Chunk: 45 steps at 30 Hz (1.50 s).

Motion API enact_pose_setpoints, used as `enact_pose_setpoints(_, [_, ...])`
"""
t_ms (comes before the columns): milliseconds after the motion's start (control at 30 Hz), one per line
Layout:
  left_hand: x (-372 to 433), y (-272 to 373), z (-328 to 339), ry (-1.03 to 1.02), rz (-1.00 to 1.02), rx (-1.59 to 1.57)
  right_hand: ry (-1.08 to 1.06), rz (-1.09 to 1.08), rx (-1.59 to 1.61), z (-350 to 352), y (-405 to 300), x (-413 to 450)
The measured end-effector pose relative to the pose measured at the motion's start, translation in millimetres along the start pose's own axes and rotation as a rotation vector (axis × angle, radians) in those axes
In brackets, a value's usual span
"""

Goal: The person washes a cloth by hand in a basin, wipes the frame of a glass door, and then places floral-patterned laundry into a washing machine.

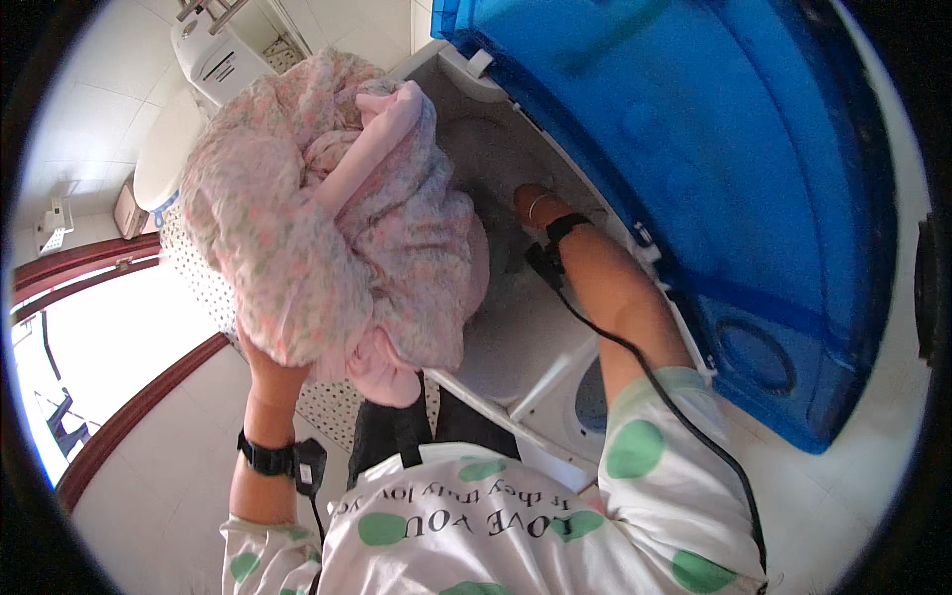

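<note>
A big crumpled bundle of pink floral fabric (320, 216), perhaps bedding, with plain pink parts, is held up at the near left of the tub. My left hand (260, 349) supports it from below on the left side, its fingers mostly hidden behind the cloth. Beside the bundle, my right hand (531, 205) reaches down into the grey tub (483, 134) of a washing machine; its fingers are out of sight, so whether it grips anything is unclear. Dark, blurred contents show low in the tub. Both forearms wear black straps with small devices.
The translucent blue lid (714, 186) stands raised along the right side of the machine. A smaller round opening (591, 398) lies near my right elbow. A black cable (647, 357) runs along my right arm. A toilet (167, 149) and a doorway are at the left.
</note>
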<state>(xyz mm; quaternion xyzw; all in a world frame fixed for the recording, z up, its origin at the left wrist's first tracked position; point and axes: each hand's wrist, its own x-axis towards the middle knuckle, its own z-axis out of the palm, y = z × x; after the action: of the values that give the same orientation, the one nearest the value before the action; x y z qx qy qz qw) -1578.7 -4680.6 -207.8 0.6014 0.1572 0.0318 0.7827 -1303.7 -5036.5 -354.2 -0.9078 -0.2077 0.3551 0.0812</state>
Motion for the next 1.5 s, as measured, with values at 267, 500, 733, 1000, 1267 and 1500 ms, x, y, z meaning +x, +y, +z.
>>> enact_pose_setpoints(267, [-8, 7, -18, -0.162, 0.431, 1.640, -0.069, 0.170, -0.199, 116, -2, 69])
enact_pose_setpoints(500, [15, 5, 10, -0.011, 0.019, 0.639, -0.104, -0.092, -0.371, 68, -85, 19])
enact_pose_setpoints(733, [40, 39, 37, 0.051, 0.406, 0.972, 0.139, -0.094, -0.092, -30, -74, -158])
enact_pose_setpoints(1000, [50, 98, 91, -0.136, 0.749, 1.231, 0.584, 0.004, 0.463, -167, -137, -364])
enact_pose_setpoints(1267, [107, 51, 157, -0.394, 0.762, 1.508, 0.729, 0.079, 0.824, -143, -121, -391])
enact_pose_setpoints(1500, [77, 30, 200, -0.417, 0.785, 1.564, 0.767, 0.189, 0.686, -44, -99, -373])
